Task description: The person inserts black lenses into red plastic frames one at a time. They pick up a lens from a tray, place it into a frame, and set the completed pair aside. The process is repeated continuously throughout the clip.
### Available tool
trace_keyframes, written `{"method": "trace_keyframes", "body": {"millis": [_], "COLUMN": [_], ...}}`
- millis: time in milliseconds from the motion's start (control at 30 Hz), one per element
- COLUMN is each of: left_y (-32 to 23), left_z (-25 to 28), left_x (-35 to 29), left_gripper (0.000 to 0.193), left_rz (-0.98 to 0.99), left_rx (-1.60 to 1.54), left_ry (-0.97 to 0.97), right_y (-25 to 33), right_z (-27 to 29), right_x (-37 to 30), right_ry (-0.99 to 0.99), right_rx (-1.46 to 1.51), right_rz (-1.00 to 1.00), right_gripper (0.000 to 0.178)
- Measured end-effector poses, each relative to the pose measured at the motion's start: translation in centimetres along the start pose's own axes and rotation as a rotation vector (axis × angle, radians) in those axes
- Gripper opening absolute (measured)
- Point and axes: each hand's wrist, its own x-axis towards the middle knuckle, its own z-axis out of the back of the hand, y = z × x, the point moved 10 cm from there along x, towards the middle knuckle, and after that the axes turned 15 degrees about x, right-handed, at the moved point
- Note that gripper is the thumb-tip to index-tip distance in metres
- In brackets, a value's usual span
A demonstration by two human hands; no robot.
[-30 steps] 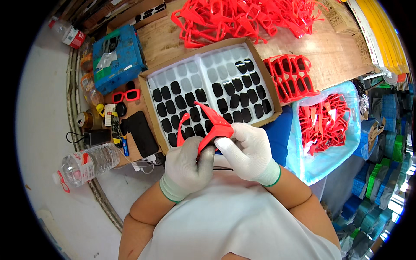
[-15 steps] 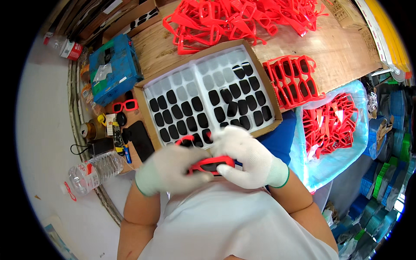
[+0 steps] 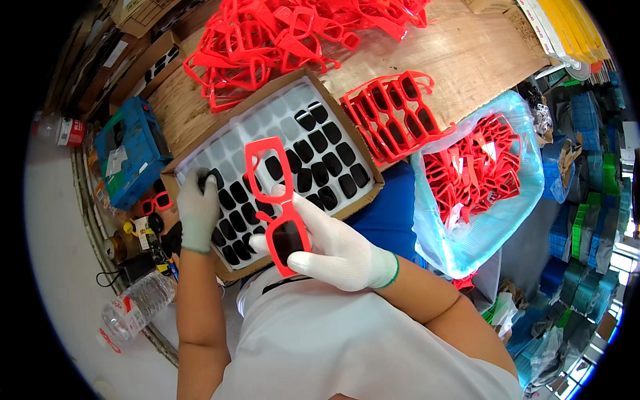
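Note:
My right hand (image 3: 343, 257), in a white glove, grips a red glasses frame (image 3: 279, 195) held up over the tray. Its lower opening has a dark lens (image 3: 288, 241); the upper one is see-through, with tray lenses visible behind. At the left edge of the tray, my gloved left hand (image 3: 199, 212) pinches a dark lens (image 3: 215, 177) between thumb and fingers. The white moulded tray (image 3: 243, 135) sits in a cardboard box (image 3: 363, 155) and has rows of dark lenses, with bare pockets toward the far side.
Red frames (image 3: 293, 40) lie heaped on the far table. Sunglasses (image 3: 393, 117) are stacked right of the box. A blue-lined bin (image 3: 427, 220) at right contains more red frames (image 3: 473, 167). At left are a blue case (image 3: 133, 153) and a plastic bottle (image 3: 137, 303).
My left hand has left the frame and moved to the tray's left side, onto a lens. My right hand has turned the frame nearly upright. The view has shifted.

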Motion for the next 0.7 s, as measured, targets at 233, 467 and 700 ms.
{"method": "trace_keyframes", "body": {"millis": [233, 467, 700], "left_y": [-8.7, -8.9, -10.7], "left_z": [4.1, 3.2, 4.0], "left_x": [-10.1, -12.6, -14.5], "left_gripper": [0.013, 0.023, 0.033], "left_rz": [0.043, 0.044, -0.060], "left_rx": [-1.206, -1.216, -1.471], "left_ry": [0.442, 0.452, 0.705], "right_y": [-0.8, -2.1, -4.7], "right_z": [-0.9, -0.2, -0.4], "right_x": [0.6, 0.5, -0.4], "right_ry": [0.046, -0.118, -0.045], "right_rx": [-0.540, -0.621, -0.370], "right_rz": [0.043, 0.135, -0.194], "right_gripper": [0.073, 0.029, 0.022]}}
